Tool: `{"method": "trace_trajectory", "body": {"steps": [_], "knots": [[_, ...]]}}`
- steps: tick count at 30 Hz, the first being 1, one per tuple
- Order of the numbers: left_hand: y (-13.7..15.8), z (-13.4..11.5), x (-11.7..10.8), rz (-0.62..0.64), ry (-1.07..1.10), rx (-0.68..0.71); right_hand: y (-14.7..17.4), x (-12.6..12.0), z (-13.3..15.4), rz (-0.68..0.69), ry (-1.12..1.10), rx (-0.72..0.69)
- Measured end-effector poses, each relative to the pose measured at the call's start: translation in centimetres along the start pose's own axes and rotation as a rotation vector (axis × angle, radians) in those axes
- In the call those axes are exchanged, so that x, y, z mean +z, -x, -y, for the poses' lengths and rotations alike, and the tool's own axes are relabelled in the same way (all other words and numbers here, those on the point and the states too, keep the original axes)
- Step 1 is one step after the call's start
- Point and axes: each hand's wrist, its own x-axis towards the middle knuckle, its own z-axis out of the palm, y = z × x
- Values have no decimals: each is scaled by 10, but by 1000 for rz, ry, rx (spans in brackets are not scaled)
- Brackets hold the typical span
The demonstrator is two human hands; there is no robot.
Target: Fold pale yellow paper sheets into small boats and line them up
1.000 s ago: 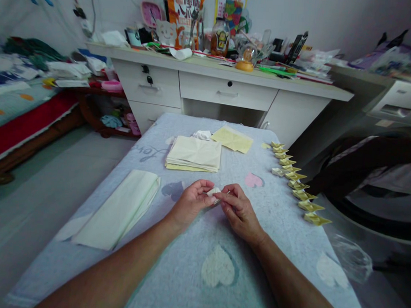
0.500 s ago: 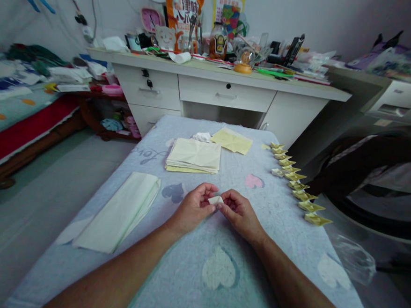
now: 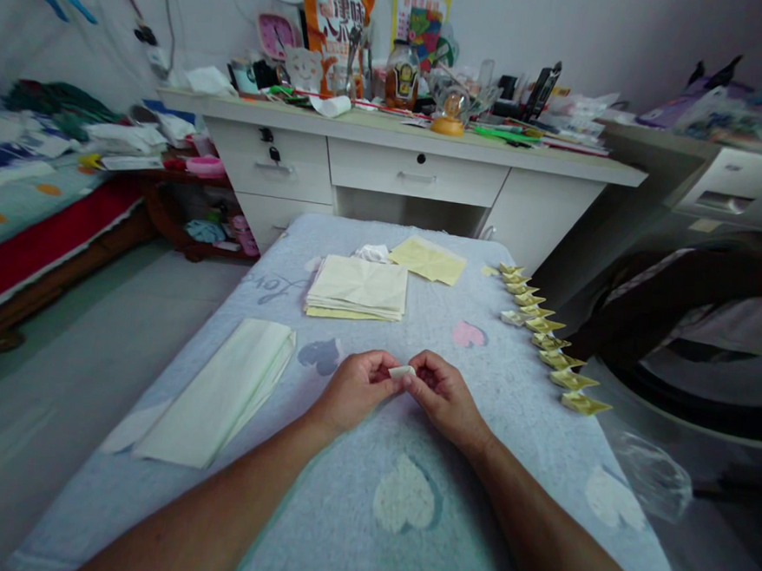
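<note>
Off-white in the head view: pinching the small folded paper [image 3: 402,372] at its left end with the left hand [image 3: 359,388] and at its right end with the right hand [image 3: 444,396], thumbs on the near side; showing plainly now, no longer sitting half covered by the right fingers as a second ago; apparently pressing or squaring a fold. Holding over the blue, soft-looking cloth [image 3: 332,508]; not showing clearly whether touching it. Beyond, showing matte, creased cream sheets [image 3: 358,284] in a stack, with thin yellow sheets [image 3: 428,260] near it. Leftward, showing a long, smooth pale bundle [image 3: 217,396] with layered edges; rightward, showing pointed, boat-like yellow shapes [image 3: 572,381] in a row.
</note>
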Motion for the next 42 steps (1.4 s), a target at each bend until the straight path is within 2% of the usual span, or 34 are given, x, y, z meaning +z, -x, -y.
{"method": "trace_trajectory", "body": {"steps": [7,13,18,24,29,32,34,38,42], "knots": [[2,-8,0,36,27,-52,2,-1,6,32,80,-51],[1,-7,0,36,81,-34,0,2,5,35,-45,11],[2,-3,2,53,63,-30,-1,2,2,42,-24,39],[2,-3,-2,53,-27,92,-5,-2,-4,36,24,55],[-1,-1,-6,25,-25,73,-7,1,-8,27,52,64],[0,-2,-5,-13,-145,77,-5,0,-5,-3,120,38],[0,-2,-4,-60,-220,70,-3,-3,-3,39,180,-9],[0,-1,-4,-125,-128,26,0,-12,2,126,294,-128],[-1,-3,-7,-104,-79,-7,0,-13,4,129,418,-150]]}}
